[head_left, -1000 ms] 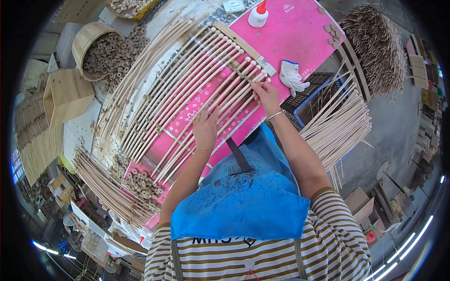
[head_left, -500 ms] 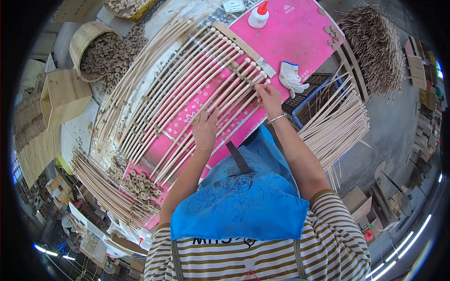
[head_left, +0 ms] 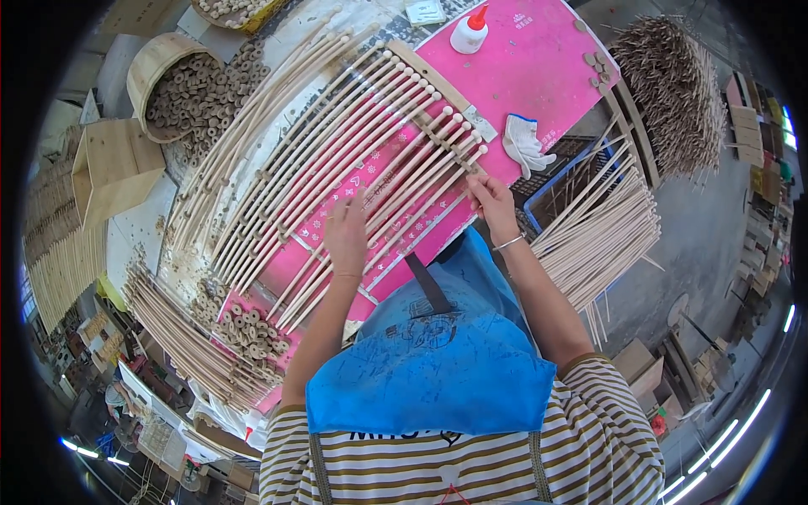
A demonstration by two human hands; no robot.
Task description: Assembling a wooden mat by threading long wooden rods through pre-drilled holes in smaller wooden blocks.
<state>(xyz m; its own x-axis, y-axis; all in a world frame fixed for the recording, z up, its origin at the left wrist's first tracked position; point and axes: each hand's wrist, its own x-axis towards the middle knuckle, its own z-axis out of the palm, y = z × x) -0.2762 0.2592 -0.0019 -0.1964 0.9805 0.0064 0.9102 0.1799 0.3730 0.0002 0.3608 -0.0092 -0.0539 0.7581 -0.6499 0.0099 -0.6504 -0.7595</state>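
Thin wooden sticks with round ball ends [head_left: 370,160] lie side by side in a slanted row on the pink board, their balls toward the far right. Over the near sticks, my left hand [head_left: 345,236] has its fingers stretched out and apart. My right hand [head_left: 493,204] is at the near end of the notched wooden rack [head_left: 431,133], just below the nearest ball. Its thumb and fingers are pinched together, and whatever may be between them is hidden. Ring-shaped wooden discs [head_left: 251,330] sit by the sticks' lower ends, with some rings around the left sticks.
A white glue bottle with red cap [head_left: 469,34] stands on the pink board [head_left: 539,67], near a white glove [head_left: 525,145]. A tipped wooden bucket [head_left: 145,88] spills rings at far left. Bare sticks [head_left: 602,240] lie over a blue crate [head_left: 551,181] at right.
My left hand has shifted left and its fingers have opened out. My right hand has come down and slightly right, away from the nearest ball end.
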